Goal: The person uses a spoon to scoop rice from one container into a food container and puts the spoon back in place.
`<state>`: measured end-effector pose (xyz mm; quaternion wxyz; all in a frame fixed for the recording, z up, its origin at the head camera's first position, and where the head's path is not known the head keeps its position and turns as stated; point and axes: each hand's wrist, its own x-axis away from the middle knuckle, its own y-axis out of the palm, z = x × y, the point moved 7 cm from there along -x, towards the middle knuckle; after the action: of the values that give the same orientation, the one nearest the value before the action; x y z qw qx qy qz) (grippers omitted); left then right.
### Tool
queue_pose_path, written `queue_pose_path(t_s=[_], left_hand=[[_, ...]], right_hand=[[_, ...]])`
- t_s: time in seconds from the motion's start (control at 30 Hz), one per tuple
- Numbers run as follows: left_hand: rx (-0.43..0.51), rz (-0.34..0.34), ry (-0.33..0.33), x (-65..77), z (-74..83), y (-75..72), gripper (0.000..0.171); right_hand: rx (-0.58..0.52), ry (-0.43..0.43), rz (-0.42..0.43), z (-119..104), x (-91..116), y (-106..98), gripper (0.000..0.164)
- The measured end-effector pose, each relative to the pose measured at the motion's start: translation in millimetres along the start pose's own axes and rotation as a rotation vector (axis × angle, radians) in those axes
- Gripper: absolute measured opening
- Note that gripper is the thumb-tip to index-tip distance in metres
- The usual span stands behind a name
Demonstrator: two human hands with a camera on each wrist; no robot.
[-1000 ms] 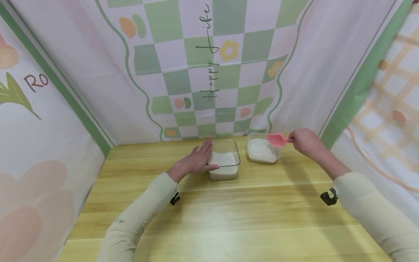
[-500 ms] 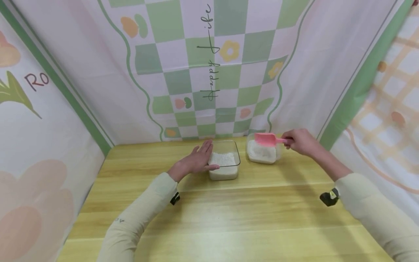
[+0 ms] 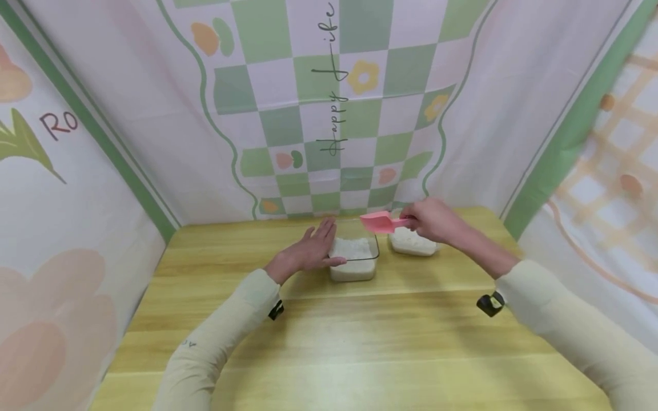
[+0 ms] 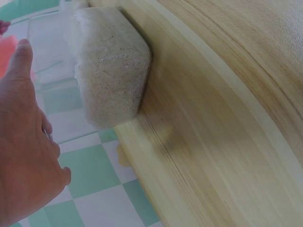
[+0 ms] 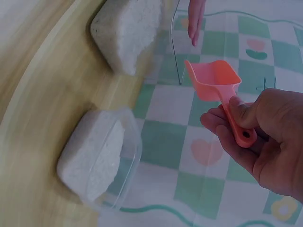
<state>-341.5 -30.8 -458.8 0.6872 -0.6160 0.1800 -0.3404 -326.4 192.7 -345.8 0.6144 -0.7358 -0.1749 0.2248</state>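
Note:
My right hand (image 3: 436, 221) pinches the handle of a pink scoop (image 3: 377, 222) between thumb and fingers. The scoop hangs in the air above the right rim of a clear, dark-rimmed box (image 3: 353, 270), which holds white, rice-like grains. In the right wrist view no grains show in the part of the scoop bowl (image 5: 226, 72) facing the camera. Against the left rim of that box lies my left hand (image 3: 312, 250), fingers straight and thumb spread along the near side. A second clear tub (image 3: 413, 246) with white contents stands to the right, partly hidden under my right hand.
Both containers stand near the back edge of a wooden table (image 3: 329, 348). Right behind it hangs a green-and-white checked curtain (image 3: 313, 123), with printed cloth also at the left and right sides.
My right hand has carried the scoop leftward, from over the right tub to the right rim of the dark-rimmed box. My left hand has stayed in place.

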Motion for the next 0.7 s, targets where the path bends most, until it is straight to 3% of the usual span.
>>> queue_pose_path(t_s=[0.13,0.3,0.7], left_hand=[[0.009,-0.01,-0.003,-0.5,-0.2,0.3,0.1],[0.007,-0.02,-0.01,-0.5,-0.8,0.4,0.1],[-0.004,0.003,0.003,0.3,-0.9,-2.5,0.097]], right_hand=[[0.036,-0.05,0.002,-13,-14,6,0.014],[0.127,-0.081,0.005,-25,-29,16,0.024],[0.259,-0.167,-0.107,-63,-72,54,0.017]])
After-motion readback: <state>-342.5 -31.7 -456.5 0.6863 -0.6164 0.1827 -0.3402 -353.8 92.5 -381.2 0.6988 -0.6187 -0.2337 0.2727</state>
